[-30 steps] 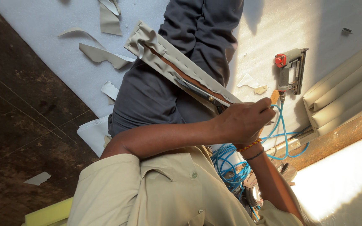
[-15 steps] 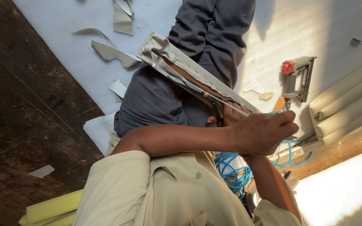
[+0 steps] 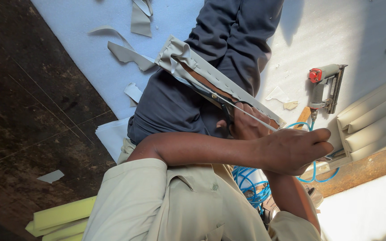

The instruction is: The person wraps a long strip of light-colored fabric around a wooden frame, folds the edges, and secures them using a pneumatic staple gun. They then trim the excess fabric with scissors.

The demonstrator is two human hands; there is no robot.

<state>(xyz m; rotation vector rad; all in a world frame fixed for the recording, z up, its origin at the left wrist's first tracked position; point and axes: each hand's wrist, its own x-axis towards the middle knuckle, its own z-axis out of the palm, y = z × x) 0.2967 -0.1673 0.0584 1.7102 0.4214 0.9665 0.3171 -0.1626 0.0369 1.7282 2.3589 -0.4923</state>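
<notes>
A long upholstered strip (image 3: 228,85), grey fabric over a brown core with a row of small fasteners, is seen lying slanted across the lap of dark trousers (image 3: 211,67). It is taken as the landmark.

The right hand (image 3: 293,149) is held just below the strip's lower end, fingers clenched; a thin pale thread or wire (image 3: 246,111) running along the strip appears to be pinched in them, though the grip itself cannot be made out. The left hand (image 3: 249,122) is pressed against the underside of the strip, fingers curled through the handles of dark scissors (image 3: 222,105), whose blades are laid along the strip.

Beyond the strip's lower end, a grey pneumatic stapler (image 3: 325,87) with a red cap is set on white sheeting (image 3: 77,27), and a blue coiled air hose (image 3: 251,183) is seen below it. Fabric offcuts (image 3: 128,53) are noted beside the strip's upper end.
</notes>
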